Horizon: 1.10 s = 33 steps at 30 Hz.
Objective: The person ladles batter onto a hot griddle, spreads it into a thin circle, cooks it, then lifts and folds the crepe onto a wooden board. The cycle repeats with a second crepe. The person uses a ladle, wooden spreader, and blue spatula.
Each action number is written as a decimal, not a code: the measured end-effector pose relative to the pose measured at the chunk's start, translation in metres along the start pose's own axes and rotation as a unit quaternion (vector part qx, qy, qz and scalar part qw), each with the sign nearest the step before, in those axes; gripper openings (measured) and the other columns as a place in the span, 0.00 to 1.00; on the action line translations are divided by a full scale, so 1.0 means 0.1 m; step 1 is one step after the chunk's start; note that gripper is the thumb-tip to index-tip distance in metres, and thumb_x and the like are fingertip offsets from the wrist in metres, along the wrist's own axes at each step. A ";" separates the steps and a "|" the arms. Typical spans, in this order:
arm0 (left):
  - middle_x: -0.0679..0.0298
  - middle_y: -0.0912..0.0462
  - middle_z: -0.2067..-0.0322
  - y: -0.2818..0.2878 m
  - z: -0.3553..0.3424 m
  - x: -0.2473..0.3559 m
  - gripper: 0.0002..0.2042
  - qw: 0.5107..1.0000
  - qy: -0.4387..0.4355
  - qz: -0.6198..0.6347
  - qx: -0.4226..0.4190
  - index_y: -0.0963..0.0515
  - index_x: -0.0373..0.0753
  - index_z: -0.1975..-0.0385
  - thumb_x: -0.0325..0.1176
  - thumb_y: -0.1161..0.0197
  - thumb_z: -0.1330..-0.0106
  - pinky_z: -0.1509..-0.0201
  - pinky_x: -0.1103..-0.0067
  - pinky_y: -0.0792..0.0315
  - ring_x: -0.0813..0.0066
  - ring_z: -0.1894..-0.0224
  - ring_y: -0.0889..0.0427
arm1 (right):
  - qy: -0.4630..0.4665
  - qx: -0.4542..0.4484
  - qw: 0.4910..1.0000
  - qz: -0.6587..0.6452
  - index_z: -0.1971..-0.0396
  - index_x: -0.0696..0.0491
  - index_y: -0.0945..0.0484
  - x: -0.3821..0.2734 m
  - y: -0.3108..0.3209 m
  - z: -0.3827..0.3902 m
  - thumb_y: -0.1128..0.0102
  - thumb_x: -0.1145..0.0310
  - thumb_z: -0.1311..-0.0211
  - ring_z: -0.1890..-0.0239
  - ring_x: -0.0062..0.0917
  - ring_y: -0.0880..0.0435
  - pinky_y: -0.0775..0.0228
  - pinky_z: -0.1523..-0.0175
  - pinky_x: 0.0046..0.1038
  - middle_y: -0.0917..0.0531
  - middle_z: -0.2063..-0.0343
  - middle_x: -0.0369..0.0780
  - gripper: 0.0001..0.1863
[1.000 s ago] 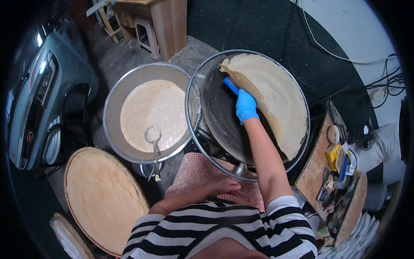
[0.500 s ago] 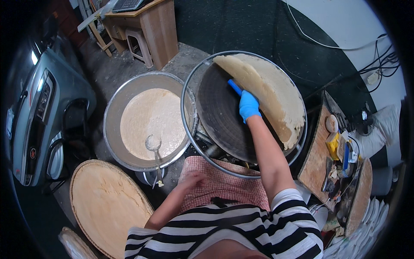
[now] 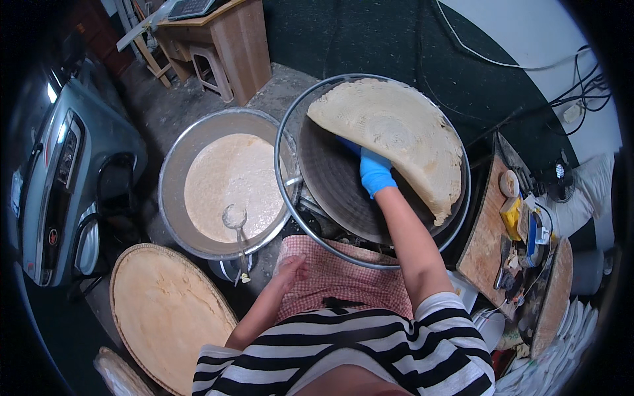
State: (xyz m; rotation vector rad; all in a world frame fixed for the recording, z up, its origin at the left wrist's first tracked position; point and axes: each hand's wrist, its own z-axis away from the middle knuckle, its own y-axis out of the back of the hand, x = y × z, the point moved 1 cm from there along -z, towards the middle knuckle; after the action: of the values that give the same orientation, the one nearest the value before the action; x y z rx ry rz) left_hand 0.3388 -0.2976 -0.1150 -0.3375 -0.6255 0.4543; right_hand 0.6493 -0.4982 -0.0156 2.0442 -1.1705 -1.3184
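In its blue glove, my right hand [image 3: 376, 173] is closed around a blue-handled tool [image 3: 349, 144], whose far end is hidden beneath the pancake. This large thin pancake [image 3: 396, 129] covers the far right part of a round dark griddle [image 3: 330, 191]. Its near edge is raised over my glove, and the bare griddle shows on the near left side. A metal ring [image 3: 285, 178] encircles the griddle. My bare left hand [image 3: 292, 269] hangs in front of the checked apron [image 3: 343, 280], fingers loosely bent and holding nothing.
Left of the griddle stands a wide metal basin [image 3: 173, 218] of pale batter with a ladle [image 3: 239, 231] in it. Finished pancakes lie on a round tray [image 3: 165, 310] at the near left. A scooter [image 3: 63, 178] stands far left; a cluttered board [image 3: 479, 264] is at right.
The pancake's folded-back part has come down toward the left, now covering much of the blue tool. My right hand has shifted slightly left and nearer. My left hand's fingers have curled a little.
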 end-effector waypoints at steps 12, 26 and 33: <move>0.65 0.21 0.77 0.00 -0.02 -0.01 0.11 1.000 0.000 -0.001 0.014 0.26 0.41 0.71 0.43 0.38 0.41 0.74 0.79 0.26 0.74 0.80 0.23 | 0.079 -0.097 0.989 0.074 0.47 0.51 0.30 0.64 0.74 -0.16 0.62 0.58 0.36 0.42 0.40 0.36 0.48 0.37 0.38 0.31 0.45 0.47 0.21; 0.66 0.22 0.76 -0.02 -0.02 -0.08 0.08 0.996 -0.070 -0.037 -0.050 0.25 0.38 0.68 0.35 0.38 0.42 0.73 0.81 0.26 0.78 0.77 0.23 | 0.055 -0.289 0.941 0.168 0.49 0.51 0.29 0.49 1.27 1.62 0.58 0.62 0.39 0.44 0.41 0.33 0.45 0.38 0.39 0.29 0.47 0.48 0.20; 0.62 0.21 0.70 -0.48 0.23 0.12 0.15 0.889 -0.357 -0.262 0.115 0.27 0.35 0.63 0.30 0.32 0.49 0.65 0.79 0.26 0.71 0.69 0.21 | 0.056 -0.185 0.975 0.109 0.60 0.56 0.25 -0.08 1.94 2.20 0.47 0.79 0.59 0.61 0.51 0.26 0.33 0.58 0.45 0.24 0.63 0.54 0.20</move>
State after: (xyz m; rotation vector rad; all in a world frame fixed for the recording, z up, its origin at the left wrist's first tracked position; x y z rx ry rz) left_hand 0.3478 -0.3284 -0.0707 0.2541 -1.3264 0.1087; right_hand 0.3715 -0.5799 0.0314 1.6507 -0.9819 -1.1946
